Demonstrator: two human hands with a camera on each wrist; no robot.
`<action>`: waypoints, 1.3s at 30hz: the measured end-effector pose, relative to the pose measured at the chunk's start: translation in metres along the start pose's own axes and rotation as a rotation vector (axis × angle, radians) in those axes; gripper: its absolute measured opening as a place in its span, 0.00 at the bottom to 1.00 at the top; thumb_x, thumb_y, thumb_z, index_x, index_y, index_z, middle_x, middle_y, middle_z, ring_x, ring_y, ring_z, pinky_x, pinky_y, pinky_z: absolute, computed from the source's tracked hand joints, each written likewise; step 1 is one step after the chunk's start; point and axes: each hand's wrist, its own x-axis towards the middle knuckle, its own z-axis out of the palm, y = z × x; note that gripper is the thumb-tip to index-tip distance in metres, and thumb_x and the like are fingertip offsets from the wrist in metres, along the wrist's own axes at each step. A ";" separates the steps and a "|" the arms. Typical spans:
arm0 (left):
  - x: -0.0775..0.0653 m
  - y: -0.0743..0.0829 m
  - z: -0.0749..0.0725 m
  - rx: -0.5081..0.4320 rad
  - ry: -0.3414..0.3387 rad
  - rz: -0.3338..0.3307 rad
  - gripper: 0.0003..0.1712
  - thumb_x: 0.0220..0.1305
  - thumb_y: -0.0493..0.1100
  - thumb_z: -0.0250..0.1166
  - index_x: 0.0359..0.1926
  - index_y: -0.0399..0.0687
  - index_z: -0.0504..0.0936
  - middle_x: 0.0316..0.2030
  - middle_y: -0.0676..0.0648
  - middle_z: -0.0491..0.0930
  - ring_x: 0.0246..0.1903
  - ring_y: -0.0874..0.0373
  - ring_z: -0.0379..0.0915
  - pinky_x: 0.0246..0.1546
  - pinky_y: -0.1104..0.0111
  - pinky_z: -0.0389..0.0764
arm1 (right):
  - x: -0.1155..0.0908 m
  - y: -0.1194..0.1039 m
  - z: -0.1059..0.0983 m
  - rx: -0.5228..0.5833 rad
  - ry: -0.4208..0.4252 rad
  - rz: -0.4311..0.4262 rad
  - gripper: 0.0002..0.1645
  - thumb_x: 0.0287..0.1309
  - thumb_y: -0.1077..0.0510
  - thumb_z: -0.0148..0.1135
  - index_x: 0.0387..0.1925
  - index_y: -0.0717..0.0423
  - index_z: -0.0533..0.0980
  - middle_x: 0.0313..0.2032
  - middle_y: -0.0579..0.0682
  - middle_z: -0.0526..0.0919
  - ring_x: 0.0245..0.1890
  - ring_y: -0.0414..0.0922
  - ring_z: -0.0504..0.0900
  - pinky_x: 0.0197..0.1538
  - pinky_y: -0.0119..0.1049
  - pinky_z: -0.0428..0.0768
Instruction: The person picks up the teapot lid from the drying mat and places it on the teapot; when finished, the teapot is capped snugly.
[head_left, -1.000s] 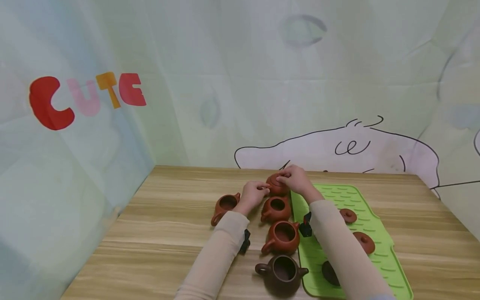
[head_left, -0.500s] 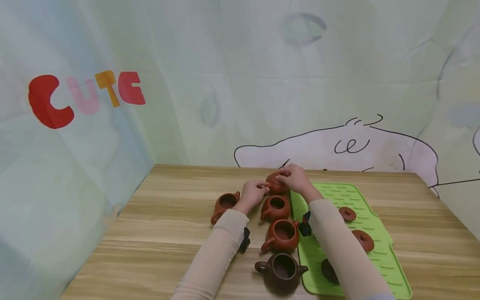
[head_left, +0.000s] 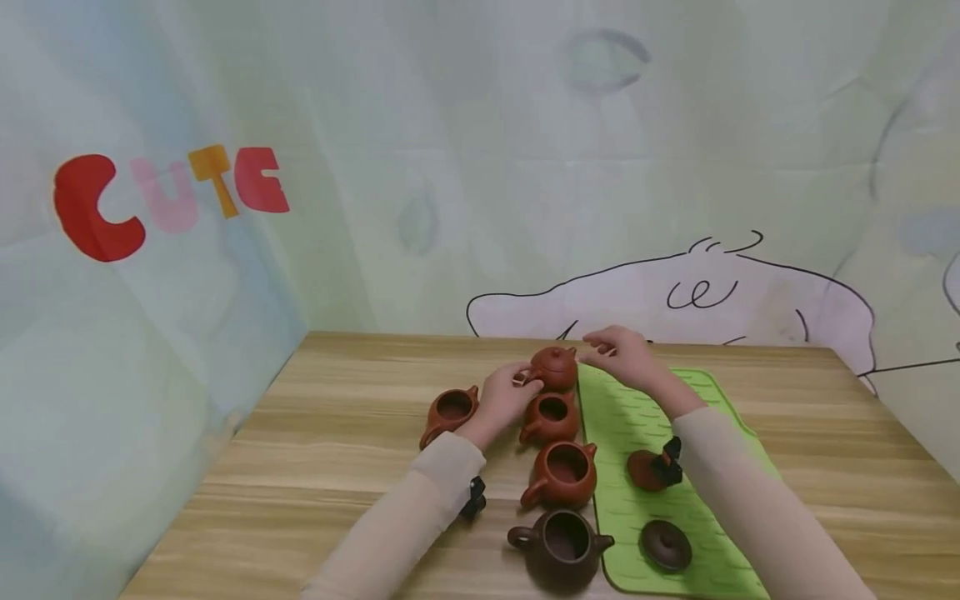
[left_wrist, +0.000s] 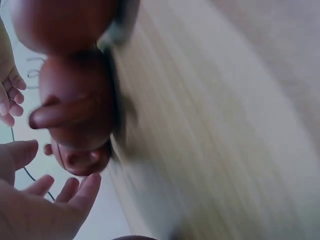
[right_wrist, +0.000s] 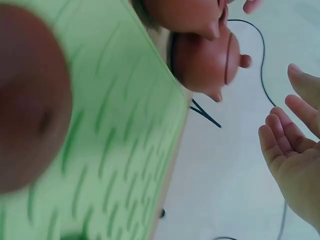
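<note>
A reddish-brown clay teapot point(head_left: 555, 370) with its lid on stands at the far end of a row of teapots. My left hand point(head_left: 507, 397) is beside its handle; in the left wrist view the fingers point(left_wrist: 86, 195) of that hand are spread and loosely bent, close to the lidded teapot point(left_wrist: 82, 161), with nothing gripped. Just right of the spout hovers my right hand point(head_left: 628, 358), apart from the teapot. In the right wrist view its relaxed fingers point(right_wrist: 274, 145) hold nothing, and the lidded teapot point(right_wrist: 205, 61) shows its knob and spout.
Lidless teapots stand nearer: two reddish ones point(head_left: 553, 427) point(head_left: 561, 492), a dark brown one point(head_left: 562, 571), and another reddish teapot point(head_left: 444, 423) to the left. A green mat point(head_left: 622, 508) at right bears a reddish lid point(head_left: 643, 472) and a dark lid point(head_left: 666, 547). My right sleeve covers part of it.
My right hand has let go of the far teapot's lid and moved right. The left hand's fingers have loosened at the handle. The dark lid is now uncovered by the right sleeve.
</note>
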 end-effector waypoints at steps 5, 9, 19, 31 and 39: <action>-0.015 0.004 -0.009 -0.048 -0.014 -0.023 0.26 0.65 0.43 0.63 0.62 0.37 0.73 0.53 0.36 0.76 0.53 0.44 0.73 0.53 0.53 0.76 | -0.023 -0.004 -0.019 -0.026 0.000 -0.036 0.23 0.63 0.57 0.61 0.56 0.67 0.75 0.50 0.64 0.78 0.47 0.58 0.77 0.47 0.49 0.79; -0.025 0.003 -0.015 -0.080 -0.035 -0.008 0.27 0.65 0.43 0.63 0.62 0.37 0.73 0.54 0.36 0.76 0.53 0.44 0.73 0.53 0.54 0.76 | -0.041 -0.006 -0.031 -0.047 0.002 -0.065 0.24 0.62 0.58 0.63 0.55 0.68 0.75 0.47 0.62 0.78 0.45 0.55 0.77 0.46 0.47 0.79; -0.054 -0.002 -0.016 -0.118 -0.064 0.017 0.27 0.63 0.42 0.66 0.60 0.34 0.73 0.53 0.35 0.76 0.54 0.42 0.73 0.53 0.54 0.77 | -0.083 -0.002 -0.040 -0.098 0.021 -0.129 0.22 0.60 0.58 0.65 0.53 0.65 0.77 0.47 0.58 0.81 0.43 0.53 0.78 0.44 0.41 0.81; -0.070 -0.006 -0.015 -0.147 -0.058 0.040 0.25 0.62 0.39 0.66 0.58 0.32 0.75 0.49 0.34 0.78 0.51 0.41 0.74 0.51 0.54 0.77 | -0.122 0.009 -0.025 -0.011 0.020 -0.060 0.21 0.58 0.56 0.66 0.52 0.62 0.79 0.44 0.53 0.80 0.39 0.42 0.77 0.37 0.33 0.80; -0.095 -0.003 -0.029 -0.212 -0.116 0.003 0.25 0.62 0.40 0.67 0.57 0.31 0.75 0.50 0.34 0.78 0.51 0.41 0.75 0.49 0.55 0.79 | -0.140 0.018 -0.015 -0.063 0.015 -0.113 0.22 0.55 0.56 0.69 0.49 0.63 0.79 0.42 0.52 0.81 0.39 0.45 0.79 0.40 0.34 0.80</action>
